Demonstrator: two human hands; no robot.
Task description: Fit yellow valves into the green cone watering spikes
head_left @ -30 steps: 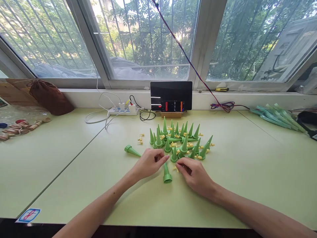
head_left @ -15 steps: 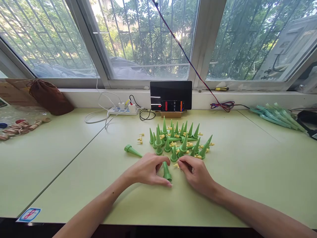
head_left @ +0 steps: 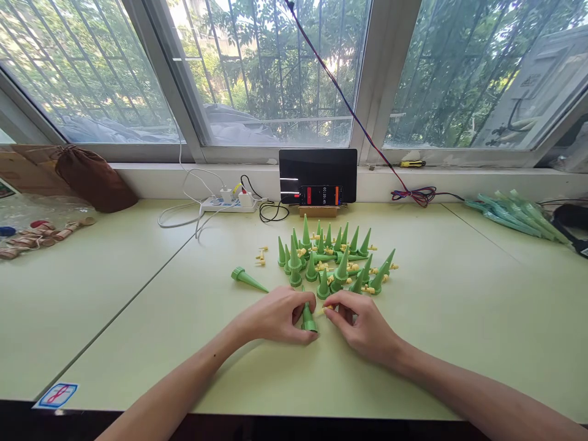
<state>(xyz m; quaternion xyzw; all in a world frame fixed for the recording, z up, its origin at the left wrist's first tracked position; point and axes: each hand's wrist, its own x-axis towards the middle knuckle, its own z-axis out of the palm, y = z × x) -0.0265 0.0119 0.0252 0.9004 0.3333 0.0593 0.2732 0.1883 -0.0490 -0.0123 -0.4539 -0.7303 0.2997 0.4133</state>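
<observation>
My left hand (head_left: pixel 282 313) is closed round a green plastic watering spike (head_left: pixel 309 318), its thumb by the wide collar at the near end. Across from it, my right hand (head_left: pixel 361 318) pinches a small yellow plastic valve (head_left: pixel 326 309) between thumb and fingertips, a little to the right of the spike. The fingers cover part of the valve. Beyond both hands stands a cluster of green spikes (head_left: pixel 340 269), most upright on their collars and some lying down, with yellow valves (head_left: pixel 353 267) among them.
Another green spike (head_left: pixel 248 280) lies left of the cluster, and a few loose yellow valves (head_left: pixel 261 256) lie behind it. At the back are a phone (head_left: pixel 320 195) on a stand, a dark tablet (head_left: pixel 316 165), a power strip (head_left: pixel 229 205) and cables.
My left thumb and fingers have closed in on the spike. My right hand has picked up the yellow valve from the table and moved slightly left.
</observation>
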